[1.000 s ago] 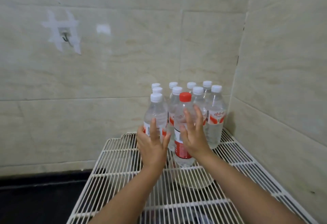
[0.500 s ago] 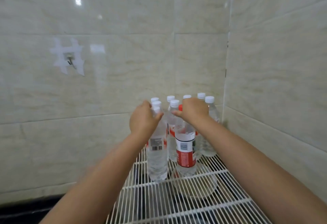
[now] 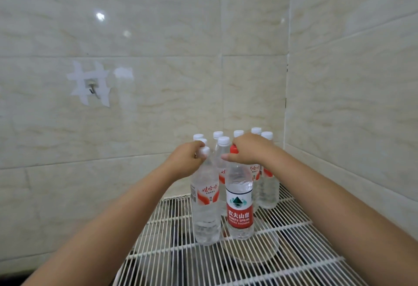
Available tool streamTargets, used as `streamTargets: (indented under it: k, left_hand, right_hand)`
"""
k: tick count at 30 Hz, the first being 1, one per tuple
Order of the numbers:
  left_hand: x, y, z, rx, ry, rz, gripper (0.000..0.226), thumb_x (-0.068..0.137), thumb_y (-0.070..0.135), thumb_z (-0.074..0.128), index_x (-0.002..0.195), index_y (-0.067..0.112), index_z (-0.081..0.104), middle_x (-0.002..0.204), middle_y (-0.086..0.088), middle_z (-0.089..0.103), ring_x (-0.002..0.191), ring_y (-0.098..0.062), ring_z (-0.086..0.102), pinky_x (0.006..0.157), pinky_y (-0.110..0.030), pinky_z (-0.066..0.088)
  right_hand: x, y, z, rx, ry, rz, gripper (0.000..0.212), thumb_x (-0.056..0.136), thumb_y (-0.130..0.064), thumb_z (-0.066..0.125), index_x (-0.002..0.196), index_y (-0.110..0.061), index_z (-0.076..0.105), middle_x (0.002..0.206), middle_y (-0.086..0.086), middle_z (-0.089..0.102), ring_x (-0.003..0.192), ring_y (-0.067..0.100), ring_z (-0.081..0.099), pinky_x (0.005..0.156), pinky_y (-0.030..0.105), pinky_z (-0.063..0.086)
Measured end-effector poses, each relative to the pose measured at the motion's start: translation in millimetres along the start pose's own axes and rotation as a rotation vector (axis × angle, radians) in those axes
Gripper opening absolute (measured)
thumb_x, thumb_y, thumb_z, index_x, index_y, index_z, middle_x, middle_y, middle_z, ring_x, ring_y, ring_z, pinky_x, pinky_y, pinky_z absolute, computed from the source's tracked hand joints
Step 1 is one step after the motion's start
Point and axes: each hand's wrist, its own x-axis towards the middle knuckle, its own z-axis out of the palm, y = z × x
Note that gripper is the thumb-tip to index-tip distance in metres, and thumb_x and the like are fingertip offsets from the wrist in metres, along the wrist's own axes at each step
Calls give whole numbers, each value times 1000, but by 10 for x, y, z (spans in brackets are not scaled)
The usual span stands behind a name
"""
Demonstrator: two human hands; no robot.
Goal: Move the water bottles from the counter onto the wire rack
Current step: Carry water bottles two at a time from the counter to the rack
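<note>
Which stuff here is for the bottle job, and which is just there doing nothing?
For the job:
- left hand on the white-capped bottle
- right hand on the red-capped bottle
- the other bottles behind
- wire rack

Just there:
- wall hook with white tape
- tiled wall

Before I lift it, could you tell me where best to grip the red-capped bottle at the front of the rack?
Probably at the neck, just under the cap, coming from above. The red-capped bottle stands upright on the wire rack, with other bottles close behind and beside it, so its sides are crowded. The right hand already closes there.
</note>
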Motion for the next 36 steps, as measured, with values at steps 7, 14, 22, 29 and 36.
streamTargets:
  k: [7,14,22,29,36]
  left_hand:
    - [33,48,71,122,126,-130,51,84,34,62,130,16,49,130,-11,56,118,-27,52,90,-33,44]
    - [-15,58,52,136,124,-138,49,87,31,58,132,14,47,130,-10,57,119,-27,52,91,-34,44]
    - [43,143,62,86,115,-120,44,90,23,56,131,11,48,133,-14,54,122,-29,49,95,-33,41]
    - [56,122,156,73,122,-77,39,91,23,53,127,8,50,122,-17,61,113,-31,55,90,-36,44]
    - [45,66,259,-4,227,-81,44,93,26,51,135,14,44,129,-12,58,118,-27,53,92,-32,43]
  right_hand:
    - [57,-71,0,-21,61,41,48,87,-30,57,51,-12,31,60,1,32,53,13,33,45,22,21]
    - [-70,-8,40,89,35,-36,26,87,-35,56,78,-11,50,77,0,47,78,19,46,50,22,29]
    - [-86,61,110,265,140,-46,30,86,-31,59,105,-8,58,90,0,50,83,17,46,52,19,26]
    - [51,29,171,341,127,-55,31,86,-28,59,110,-9,57,99,9,60,83,17,47,61,24,33]
    - [93,49,176,357,83,-76,29,87,-26,58,108,-5,57,93,8,56,83,18,48,68,26,35]
